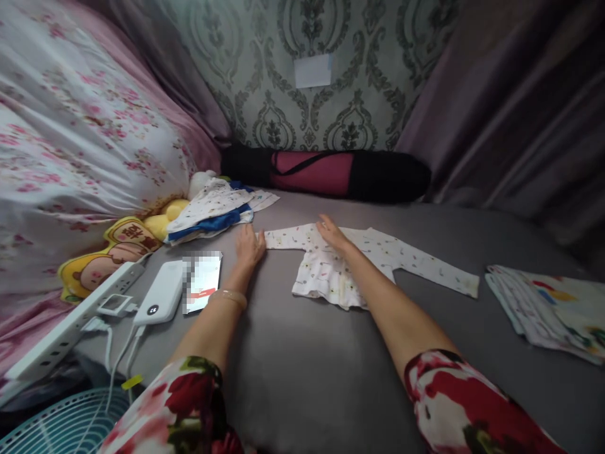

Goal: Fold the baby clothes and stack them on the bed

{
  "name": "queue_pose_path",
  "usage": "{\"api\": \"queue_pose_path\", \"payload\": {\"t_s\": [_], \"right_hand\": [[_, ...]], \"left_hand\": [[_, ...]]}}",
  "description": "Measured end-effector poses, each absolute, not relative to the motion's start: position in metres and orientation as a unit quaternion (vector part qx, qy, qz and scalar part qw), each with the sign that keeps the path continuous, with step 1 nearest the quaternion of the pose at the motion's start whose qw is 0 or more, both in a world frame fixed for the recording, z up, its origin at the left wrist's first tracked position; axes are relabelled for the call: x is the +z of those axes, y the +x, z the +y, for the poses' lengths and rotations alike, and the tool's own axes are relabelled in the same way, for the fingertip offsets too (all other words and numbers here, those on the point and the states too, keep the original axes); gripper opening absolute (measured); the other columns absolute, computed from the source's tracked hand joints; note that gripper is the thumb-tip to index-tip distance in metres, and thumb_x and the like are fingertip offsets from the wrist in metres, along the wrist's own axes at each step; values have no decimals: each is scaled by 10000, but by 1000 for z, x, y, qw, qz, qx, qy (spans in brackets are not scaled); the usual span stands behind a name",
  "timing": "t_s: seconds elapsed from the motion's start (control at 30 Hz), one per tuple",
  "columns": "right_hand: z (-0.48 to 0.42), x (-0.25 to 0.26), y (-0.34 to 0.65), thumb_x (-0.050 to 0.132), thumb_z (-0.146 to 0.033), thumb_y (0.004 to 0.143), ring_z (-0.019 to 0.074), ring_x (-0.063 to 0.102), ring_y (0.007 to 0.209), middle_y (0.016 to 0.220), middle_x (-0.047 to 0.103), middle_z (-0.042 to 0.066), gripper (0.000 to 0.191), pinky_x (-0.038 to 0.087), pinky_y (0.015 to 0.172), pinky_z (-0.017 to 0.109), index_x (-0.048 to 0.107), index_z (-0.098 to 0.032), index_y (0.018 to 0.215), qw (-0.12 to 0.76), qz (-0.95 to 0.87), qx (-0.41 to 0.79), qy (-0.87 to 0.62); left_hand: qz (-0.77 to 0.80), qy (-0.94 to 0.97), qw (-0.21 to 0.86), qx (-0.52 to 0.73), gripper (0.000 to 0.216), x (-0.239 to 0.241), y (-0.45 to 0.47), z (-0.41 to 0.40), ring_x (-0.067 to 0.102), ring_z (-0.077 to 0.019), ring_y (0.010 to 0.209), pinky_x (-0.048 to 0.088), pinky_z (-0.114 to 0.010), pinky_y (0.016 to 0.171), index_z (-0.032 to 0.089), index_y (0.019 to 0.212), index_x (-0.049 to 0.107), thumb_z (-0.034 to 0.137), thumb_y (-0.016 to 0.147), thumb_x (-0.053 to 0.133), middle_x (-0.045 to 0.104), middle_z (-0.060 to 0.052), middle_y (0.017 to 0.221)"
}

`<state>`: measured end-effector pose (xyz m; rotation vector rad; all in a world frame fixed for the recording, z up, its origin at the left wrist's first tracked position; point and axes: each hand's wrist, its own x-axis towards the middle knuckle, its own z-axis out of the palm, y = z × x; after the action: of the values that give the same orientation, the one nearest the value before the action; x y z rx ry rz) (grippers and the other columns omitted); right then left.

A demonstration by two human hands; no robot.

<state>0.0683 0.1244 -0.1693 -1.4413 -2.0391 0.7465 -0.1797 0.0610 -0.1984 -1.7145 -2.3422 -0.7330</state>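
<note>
A small white long-sleeved baby shirt [331, 268] with a fine print lies spread flat on the grey bed surface [321, 366]. My left hand [249, 247] rests flat at the end of its left sleeve, fingers stretched out. My right hand [332, 233] lies flat on the shirt's upper middle near the collar, fingers extended. The right sleeve [435, 268] stretches out toward the right, untouched.
A pile of baby clothes [215, 211] sits at the back left beside a yellow plush toy [118, 249]. A phone [202, 280], a white power bank [161, 293] and a power strip [70, 325] lie at left. Folded printed cloths [548, 309] lie right. A black and pink roll bag [326, 173] lines the wall.
</note>
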Motion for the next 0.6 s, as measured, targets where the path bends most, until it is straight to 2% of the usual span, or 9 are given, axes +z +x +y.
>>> {"api": "queue_pose_path", "payload": {"t_s": [0.1,0.2,0.3,0.4,0.5,0.6], "right_hand": [[105,-154,112,439,-260,918,172,495,1249,1383,516,121,430,393,1036,330,488,-154,1332,376,-704,327,-506],[68,-146,168,446,-235,928,163,636,1028,1188,654,105,308,505,879,313,578,-156,1195,400,-635,389,-535],[26,-144,221,411,-234,954,134,675,815,1035,702,113,267,532,719,252,619,-137,1089,361,-577,414,-605],[-10,-148,256,428,-234,947,107,653,695,935,712,115,241,507,607,195,635,-122,1000,320,-557,397,-656],[-36,-156,272,443,-241,925,83,603,566,821,708,81,229,440,492,163,640,-124,929,256,-552,384,-694],[-51,-162,272,480,-326,899,88,540,484,674,671,40,269,367,444,177,659,-135,837,172,-590,344,-710]], "left_hand": [[-763,-574,111,-275,429,-191,-171,52,446,-329,1216,345,-436,1010,66,1227,501,324,895,418,503,-219,1291],[-765,-582,99,-257,368,-183,-159,37,441,-346,1197,336,-471,981,97,1158,546,316,893,415,516,-215,1253],[-772,-596,31,-220,296,-174,-148,19,495,-331,1125,346,-481,941,144,1021,607,331,881,426,587,-180,1137],[-755,-617,-101,-200,281,-166,-140,-2,580,-270,956,400,-404,860,176,872,639,389,845,458,663,-105,921],[-718,-619,-241,-206,334,-161,-132,-23,603,-212,766,432,-306,711,174,847,646,470,780,504,671,-57,765],[-698,-600,-325,-216,418,-157,-120,-40,598,-193,697,423,-272,630,153,856,656,528,702,553,678,-50,731]]}}
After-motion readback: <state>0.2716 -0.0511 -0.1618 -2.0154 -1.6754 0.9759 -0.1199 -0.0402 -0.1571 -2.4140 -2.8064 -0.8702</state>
